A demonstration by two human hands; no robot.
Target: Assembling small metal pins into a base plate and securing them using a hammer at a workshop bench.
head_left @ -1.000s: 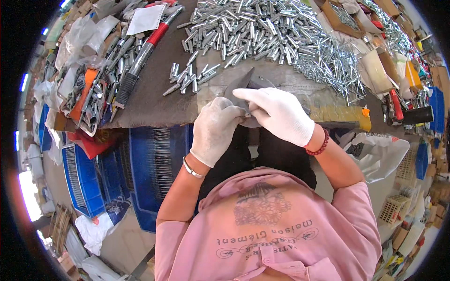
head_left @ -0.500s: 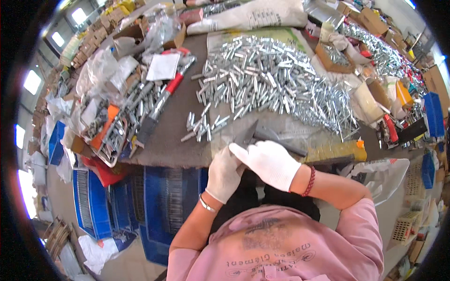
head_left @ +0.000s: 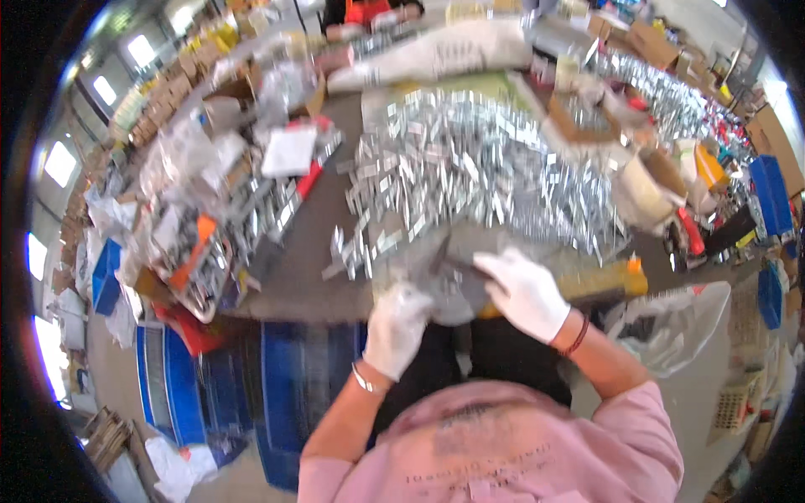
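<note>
My left hand (head_left: 397, 329), in a white glove, is closed at the table's near edge. Its fingertips meet the side of a blurred grey flat piece (head_left: 457, 303), whose kind I cannot make out; what sits inside the fingers is hidden. Just beyond stands a dark pointed blade-like piece (head_left: 440, 255). My right hand (head_left: 530, 295), also white-gloved, is off to the right of the grey piece with its fingers stretched toward it and apart. Beyond both hands spreads a heap of small shiny metal pieces (head_left: 470, 159), smeared by motion.
Clear plastic bags (head_left: 180, 138) and metal parts crowd the table's left side, under a white card (head_left: 289, 151). A white sack (head_left: 436, 54) lies at the back. On the right are an open carton (head_left: 654, 180) and a plastic bag (head_left: 675, 327). Blue bins (head_left: 302, 377) stand below the left edge.
My right hand has drawn away to the right from my left hand, where the two were together. The left has shifted slightly down, and the whole view has tilted and blurred.
</note>
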